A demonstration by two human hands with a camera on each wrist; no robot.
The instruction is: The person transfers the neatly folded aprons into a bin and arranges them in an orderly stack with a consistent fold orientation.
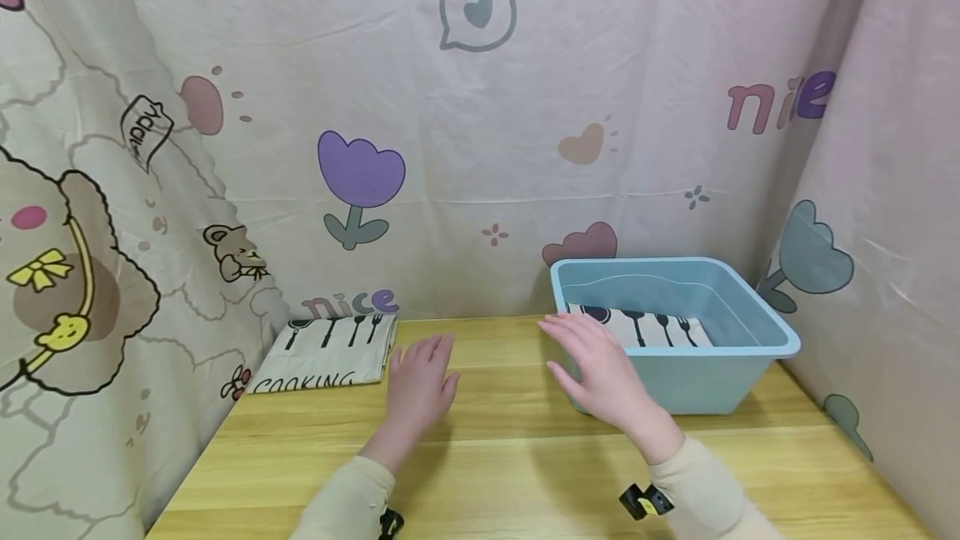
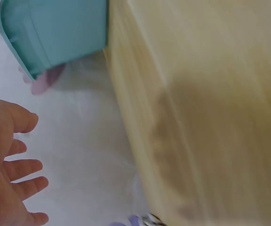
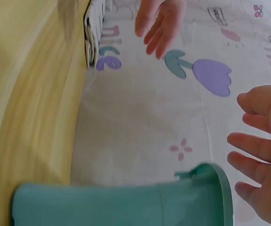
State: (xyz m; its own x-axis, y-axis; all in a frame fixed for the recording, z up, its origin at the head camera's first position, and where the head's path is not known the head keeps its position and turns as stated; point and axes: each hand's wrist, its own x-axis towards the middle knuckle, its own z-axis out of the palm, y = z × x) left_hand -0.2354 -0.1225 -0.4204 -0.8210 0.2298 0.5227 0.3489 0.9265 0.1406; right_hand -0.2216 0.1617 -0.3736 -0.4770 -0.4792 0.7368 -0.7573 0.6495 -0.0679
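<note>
Cloths, two of them: one folded flat on the table [image 1: 525,457] at the back left corner against the curtain [image 1: 480,148], the folded cloth [image 1: 330,352] with "COOKING" print facing up; the other, the cloth in the bin [image 1: 645,327], lies flat on the bottom of the blue bin [image 1: 750,332] at the right rear. Same utensil print on both, so likely a matching set. Bin sits upright, open side up, near wall just beside the right hand.

Left hand [image 1: 416,386] hovers palm-down over bare table, just right of the folded cloth, fingers straight and spread, holding nothing. Right hand [image 1: 600,365] is also flat and relaxed, empty, fingertips at the bin's near-left corner; whether it touches the rim I can't tell. Wrist views confirm both hands slack, fingers apart.
</note>
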